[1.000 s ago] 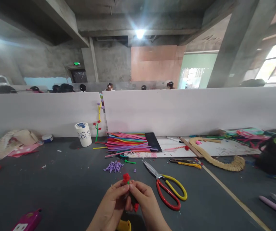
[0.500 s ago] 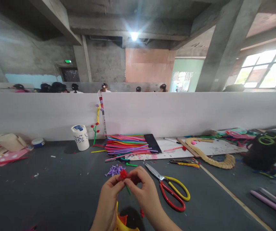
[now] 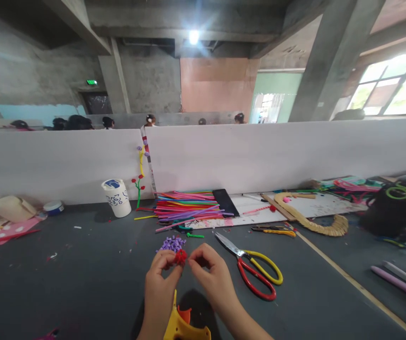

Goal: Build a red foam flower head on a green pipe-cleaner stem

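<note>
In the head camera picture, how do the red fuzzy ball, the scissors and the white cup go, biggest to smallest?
1. Scissors
2. White cup
3. Red fuzzy ball

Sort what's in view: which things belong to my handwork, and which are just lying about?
Likely in the work:
red fuzzy piece in your left hand
coloured stems
purple snippets
scissors

Probably just lying about:
white cup
small tub

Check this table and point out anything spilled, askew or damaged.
Only minor mess: purple bits lie loose on the table just beyond the left hand, and one yellow pipe cleaner sticks out sideways from the colourful pile. Nothing looks clearly damaged.
</note>
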Action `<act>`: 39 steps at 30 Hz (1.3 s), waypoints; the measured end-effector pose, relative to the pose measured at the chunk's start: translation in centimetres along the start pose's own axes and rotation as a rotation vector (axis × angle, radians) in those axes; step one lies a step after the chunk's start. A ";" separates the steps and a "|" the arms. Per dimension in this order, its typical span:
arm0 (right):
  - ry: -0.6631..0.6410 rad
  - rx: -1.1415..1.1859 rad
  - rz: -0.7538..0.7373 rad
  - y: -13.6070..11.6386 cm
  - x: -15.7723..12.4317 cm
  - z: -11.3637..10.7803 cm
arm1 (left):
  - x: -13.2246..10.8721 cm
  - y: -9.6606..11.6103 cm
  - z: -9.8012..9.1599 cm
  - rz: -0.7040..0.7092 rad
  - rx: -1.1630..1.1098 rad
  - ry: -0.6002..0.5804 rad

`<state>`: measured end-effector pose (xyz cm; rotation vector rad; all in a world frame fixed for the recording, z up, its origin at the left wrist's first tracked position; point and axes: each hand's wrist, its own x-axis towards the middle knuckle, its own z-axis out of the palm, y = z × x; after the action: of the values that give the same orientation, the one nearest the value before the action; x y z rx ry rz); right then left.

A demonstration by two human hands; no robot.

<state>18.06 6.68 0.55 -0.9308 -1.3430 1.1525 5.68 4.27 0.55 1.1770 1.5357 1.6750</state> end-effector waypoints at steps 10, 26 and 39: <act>-0.039 0.255 0.136 1.8 0.2 -1.6 | 0.5 -1.0 -1.8 0.019 0.088 0.019; 0.141 -0.022 0.173 6.1 2.3 -4.5 | 1.8 -2.0 -2.7 -0.652 -0.635 -0.073; -0.237 0.103 0.144 2.3 -0.5 -1.4 | -0.2 -0.6 -2.6 -0.643 -0.925 -0.720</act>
<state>19.27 6.93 -1.91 -0.8472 -1.4067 1.4656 3.40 3.01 0.04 0.5607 0.4683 1.0881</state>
